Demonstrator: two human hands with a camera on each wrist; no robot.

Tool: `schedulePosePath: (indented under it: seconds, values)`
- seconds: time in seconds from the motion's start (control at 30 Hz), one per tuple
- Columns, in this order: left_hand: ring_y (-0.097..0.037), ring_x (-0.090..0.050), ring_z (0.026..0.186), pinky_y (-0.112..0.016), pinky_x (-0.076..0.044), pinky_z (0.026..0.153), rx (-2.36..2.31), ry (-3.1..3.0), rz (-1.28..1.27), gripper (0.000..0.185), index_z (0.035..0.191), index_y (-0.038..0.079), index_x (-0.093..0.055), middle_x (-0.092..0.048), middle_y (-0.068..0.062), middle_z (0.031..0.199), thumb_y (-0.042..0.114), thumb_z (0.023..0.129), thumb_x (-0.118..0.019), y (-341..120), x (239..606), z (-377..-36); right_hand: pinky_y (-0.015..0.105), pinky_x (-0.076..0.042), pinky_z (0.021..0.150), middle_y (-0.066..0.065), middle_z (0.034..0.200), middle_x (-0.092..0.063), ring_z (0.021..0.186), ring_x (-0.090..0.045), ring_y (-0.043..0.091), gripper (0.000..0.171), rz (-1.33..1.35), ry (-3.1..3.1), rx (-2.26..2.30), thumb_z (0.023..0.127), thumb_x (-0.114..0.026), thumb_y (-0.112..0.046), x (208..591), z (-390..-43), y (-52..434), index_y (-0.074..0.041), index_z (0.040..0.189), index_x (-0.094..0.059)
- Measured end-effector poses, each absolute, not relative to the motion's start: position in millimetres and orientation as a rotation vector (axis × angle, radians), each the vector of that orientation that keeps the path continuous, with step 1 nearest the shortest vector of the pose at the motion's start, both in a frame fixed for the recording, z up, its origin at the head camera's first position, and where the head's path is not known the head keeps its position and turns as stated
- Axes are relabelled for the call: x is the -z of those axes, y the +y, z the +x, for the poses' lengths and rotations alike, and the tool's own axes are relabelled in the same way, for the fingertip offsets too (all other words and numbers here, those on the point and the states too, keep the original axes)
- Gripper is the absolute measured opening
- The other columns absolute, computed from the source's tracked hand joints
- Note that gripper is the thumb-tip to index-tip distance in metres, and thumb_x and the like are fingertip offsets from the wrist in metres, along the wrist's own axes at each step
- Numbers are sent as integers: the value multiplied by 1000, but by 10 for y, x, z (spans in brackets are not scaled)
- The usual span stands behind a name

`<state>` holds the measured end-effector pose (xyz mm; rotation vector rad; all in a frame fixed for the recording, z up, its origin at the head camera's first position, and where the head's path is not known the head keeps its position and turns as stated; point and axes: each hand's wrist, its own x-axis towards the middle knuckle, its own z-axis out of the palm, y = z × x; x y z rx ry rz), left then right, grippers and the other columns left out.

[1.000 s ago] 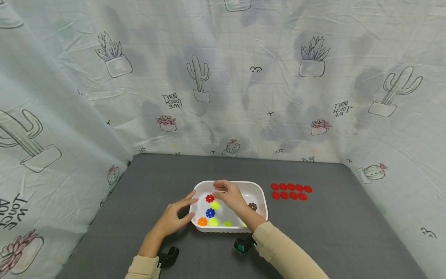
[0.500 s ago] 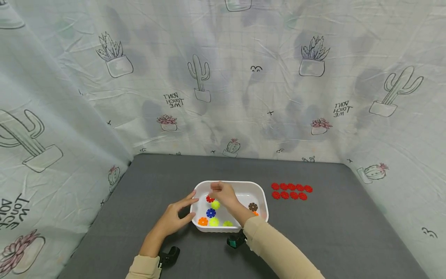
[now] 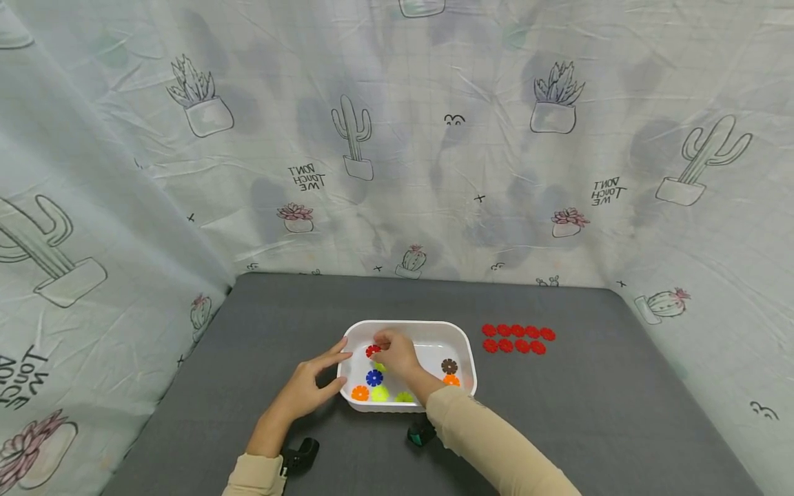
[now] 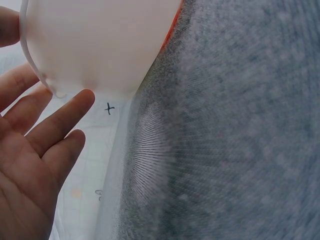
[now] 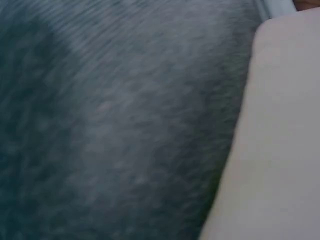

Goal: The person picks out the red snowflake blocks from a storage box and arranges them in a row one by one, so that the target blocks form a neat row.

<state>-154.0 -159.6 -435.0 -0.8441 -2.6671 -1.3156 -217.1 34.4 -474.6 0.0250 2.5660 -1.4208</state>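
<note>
My left hand (image 3: pixel 305 390) spreads along the left end of a white plastic tray (image 3: pixel 469 372), its fingertips and thumb touching the rim. The left wrist view shows the left fingers (image 4: pixel 60 122) fairly straight against the tray's wall (image 4: pixel 107 45). Inside the tray, my right hand (image 3: pixel 398 355) is lowered with bent fingers, fingertips right at a red plastic snowflake disc (image 3: pixel 371 350). Whether they pinch it, I cannot tell. A yellow disc is partly hidden below the fingers. The right wrist view shows mostly the sleeve (image 5: pixel 280 125) and grey cloth.
In the tray lie blue (image 3: pixel 374 377), orange (image 3: pixel 360 393), yellow (image 3: pixel 380 393), yellow-green (image 3: pixel 404 397) and brown (image 3: pixel 449 366) discs, plus a second orange disc (image 3: pixel 451 380). Two rows of red discs (image 3: pixel 517 331) lie right of it on the grey tabletop (image 3: pixel 595 413). Printed curtains surround the table.
My right hand has moved left and down to the red disc, and its fingers have drawn closer together. The brown and second orange discs are now uncovered. My left hand stays at the rim.
</note>
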Motion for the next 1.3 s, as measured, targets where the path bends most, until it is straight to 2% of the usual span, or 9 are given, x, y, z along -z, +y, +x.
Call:
schedulePosePath:
  seconds: [0.13,0.37,0.67,0.8,0.9,1.03,1.13,1.2,1.3]
  values:
    - [-33,-45,120,-52,-38,94,1332,-2663,-840,40,119,5,-57,-42,-16,136,9,80,-64,-1596,4344,-1542,32,-49,87,2,99,-62,87,-55,15,34,12,2650,1359,74,-71,-9,4782,-2166,314,-11,108,-62]
    - [-32,-45,121,-51,-38,94,1325,-2659,-844,40,119,7,-57,-42,-15,136,9,80,-64,-1595,4367,-1559,30,-50,82,3,91,-60,79,-52,15,30,-74,2784,1243,72,-73,-7,4799,-2168,271,-6,100,-62]
    - [-34,-48,118,-48,-41,92,1279,-2664,-847,40,118,6,-58,-44,-17,135,9,80,-65,-1590,4362,-1557,27,-50,80,2,87,-56,76,-49,13,27,-60,2795,1185,72,-72,-5,4770,-2151,244,-6,96,-58]
    - [-33,-46,119,-50,-40,93,1292,-2671,-840,39,119,7,-57,-43,-16,135,9,80,-64,-1592,4358,-1556,27,-50,81,1,87,-55,77,-49,13,28,-89,2812,1139,71,-73,-7,4762,-2147,245,-8,96,-59]
    - [-26,-45,122,-49,-39,94,1301,-2671,-832,40,120,10,-57,-42,-8,138,17,82,-64,-1643,4527,-1622,27,-50,80,1,87,-55,77,-48,12,27,-127,2836,1092,71,-73,-8,4754,-2142,242,-10,95,-60]
    - [-22,-45,123,-42,-41,96,1263,-2650,-857,41,122,13,-56,-41,-2,139,24,83,-63,-1707,4755,-1707,26,-48,77,1,88,-53,76,-47,12,25,-180,2871,1051,71,-72,-7,4758,-2130,243,-10,93,-61]
    - [-23,-45,122,-35,-41,96,1241,-2627,-884,40,122,13,-56,-43,-6,138,23,83,-63,-1710,4752,-1710,26,-48,77,2,90,-52,78,-47,13,24,-198,2878,1046,72,-72,-8,4766,-2129,242,-10,94,-61]
    - [-23,-45,123,-35,-41,97,1238,-2623,-884,41,122,15,-56,-43,-6,138,24,83,-63,-1712,4744,-1712,27,-48,80,3,92,-53,80,-47,13,24,-203,2874,1045,73,-71,-9,4765,-2132,240,-10,95,-61]
    - [-22,-44,124,-43,-40,96,1236,-2623,-879,43,123,17,-55,-42,-6,138,21,82,-64,-1704,4736,-1715,28,-49,83,4,96,-53,82,-48,14,25,-221,2872,1034,75,-70,-10,4764,-2140,237,-10,99,-62]
